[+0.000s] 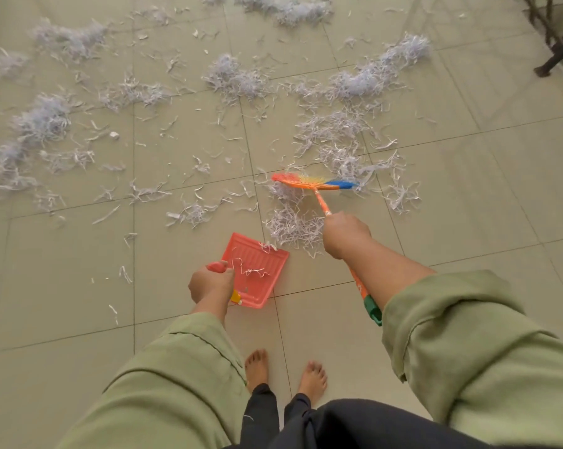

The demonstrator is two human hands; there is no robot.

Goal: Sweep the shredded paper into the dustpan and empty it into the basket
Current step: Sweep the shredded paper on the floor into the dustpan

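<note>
1. Left grip (212,283) grasps handle of flat pink plastic dustpan (257,270), resting on tiled floor (468,196).
2. Right grip (345,234) clenched round orange-handled, multicolour-bristled broom (315,183).
3. Dustpan holds few strips only; nearest pile just beside its lip.
4. White shredded paper (238,79) mostly unswept, spread across floor. Early stage, approx.
5. Basket not in view; emptying not yet done.

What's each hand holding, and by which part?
Left hand grips the dustpan by its handle. Right hand grips the broom partway along its orange handle, above the green end.
</note>
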